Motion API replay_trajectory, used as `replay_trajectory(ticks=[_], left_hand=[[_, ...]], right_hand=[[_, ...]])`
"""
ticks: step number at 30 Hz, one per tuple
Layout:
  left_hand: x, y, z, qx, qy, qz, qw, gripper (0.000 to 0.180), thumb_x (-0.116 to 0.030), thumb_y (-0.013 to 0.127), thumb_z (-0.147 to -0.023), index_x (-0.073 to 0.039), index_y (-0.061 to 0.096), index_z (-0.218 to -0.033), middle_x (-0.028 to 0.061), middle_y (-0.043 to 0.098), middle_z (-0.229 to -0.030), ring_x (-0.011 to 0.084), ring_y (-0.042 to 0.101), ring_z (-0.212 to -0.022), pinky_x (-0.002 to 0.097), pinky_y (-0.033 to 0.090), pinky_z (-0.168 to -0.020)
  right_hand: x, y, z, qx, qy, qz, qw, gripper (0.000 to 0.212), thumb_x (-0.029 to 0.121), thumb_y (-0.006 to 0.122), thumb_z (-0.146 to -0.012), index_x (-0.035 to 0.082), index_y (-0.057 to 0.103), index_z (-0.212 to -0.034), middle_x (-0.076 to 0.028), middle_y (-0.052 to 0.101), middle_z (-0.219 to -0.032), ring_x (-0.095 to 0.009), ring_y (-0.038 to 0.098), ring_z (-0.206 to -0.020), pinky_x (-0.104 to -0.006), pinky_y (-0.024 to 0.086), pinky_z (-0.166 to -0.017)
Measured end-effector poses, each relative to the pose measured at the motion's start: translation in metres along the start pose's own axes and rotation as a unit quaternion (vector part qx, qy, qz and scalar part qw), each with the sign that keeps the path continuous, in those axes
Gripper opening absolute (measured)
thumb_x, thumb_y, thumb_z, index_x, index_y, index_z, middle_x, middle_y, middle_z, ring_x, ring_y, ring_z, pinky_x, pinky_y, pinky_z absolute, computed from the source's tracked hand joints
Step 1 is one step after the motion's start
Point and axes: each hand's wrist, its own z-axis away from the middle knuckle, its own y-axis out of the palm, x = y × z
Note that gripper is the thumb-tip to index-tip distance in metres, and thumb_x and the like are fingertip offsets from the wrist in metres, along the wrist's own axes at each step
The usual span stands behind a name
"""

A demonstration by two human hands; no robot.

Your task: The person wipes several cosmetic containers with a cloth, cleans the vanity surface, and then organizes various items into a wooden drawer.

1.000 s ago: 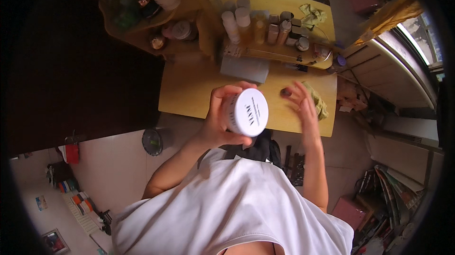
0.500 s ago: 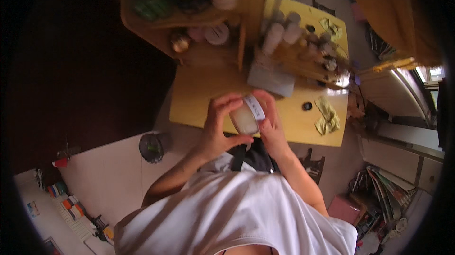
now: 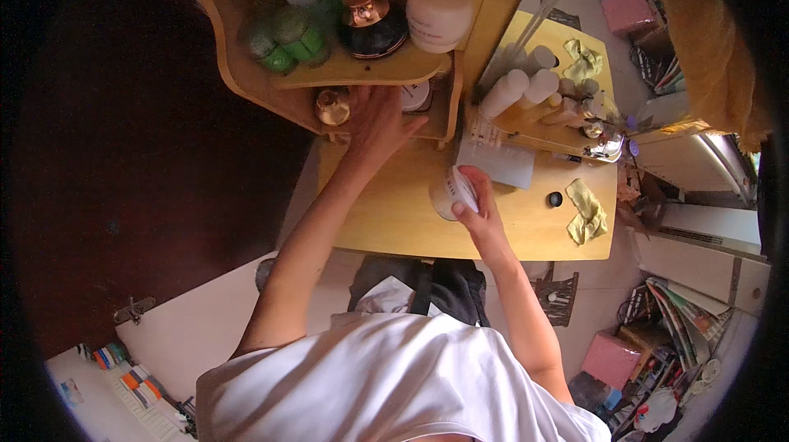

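My left hand [image 3: 380,125] reaches into the lower shelf compartment, its fingers stretched out and thumb spread, with the fingertips partly hidden under the upper shelf. Just right of the fingers sits a round white-lidded jar [image 3: 416,95]; a gold-capped bottle [image 3: 333,106] stands to their left. Whether the fingers touch anything behind them I cannot tell. In front of me, above the table, my right hand [image 3: 485,216] is closed around a cosmetic jar [image 3: 445,198] with a clear body and white lid, held tilted.
The upper shelf [image 3: 370,72] bears green bottles [image 3: 300,35], a dark copper-topped bottle [image 3: 371,23] and a large white jar [image 3: 440,14]. A mirror beside it reflects bottles. On the yellow table [image 3: 386,224] lie a grey box [image 3: 497,164], a black cap [image 3: 555,199] and a crumpled cloth [image 3: 586,213].
Both hands were around the jar; my left hand has let go and moved up into the lower compartment. The jar stays in my right hand, a little further right. The view has shifted.
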Motion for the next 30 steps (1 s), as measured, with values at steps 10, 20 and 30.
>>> replay_trajectory(ticks=[10,20,30], left_hand=[[-0.036,-0.056,0.045,0.185,-0.093,0.338,0.918,0.081,-0.015,0.079,-0.063,-0.004,0.035,-0.131,0.0163,0.042,-0.128,0.0292,0.039,-0.122,0.0394,0.033,-0.101],[-0.023,-0.054,0.103,0.169,-0.144,0.361,0.906,0.089,-0.01,0.08,-0.059,-0.008,0.031,-0.133,0.0158,0.039,-0.13,0.0303,0.04,-0.121,0.0384,0.035,-0.101],[-0.004,-0.049,0.1,0.023,-0.275,0.621,0.733,0.096,-0.009,0.081,-0.062,-0.013,0.022,-0.138,0.0088,0.036,-0.132,0.0215,0.039,-0.12,0.0372,0.037,-0.099]], right_hand=[[-0.022,-0.001,-0.03,-0.043,-0.198,0.425,0.882,0.094,0.015,0.083,-0.057,0.001,0.028,-0.132,-0.018,0.043,-0.124,-0.032,0.045,-0.114,-0.0367,0.039,-0.096],[-0.047,0.032,-0.022,-0.009,-0.196,0.355,0.914,0.089,0.021,0.08,-0.061,0.002,0.03,-0.133,-0.021,0.043,-0.128,-0.038,0.04,-0.118,-0.0448,0.033,-0.1],[-0.003,0.041,-0.047,0.083,-0.366,0.47,0.799,0.085,0.015,0.077,-0.065,0.006,0.029,-0.135,-0.019,0.039,-0.132,-0.039,0.037,-0.119,-0.0448,0.031,-0.101]])
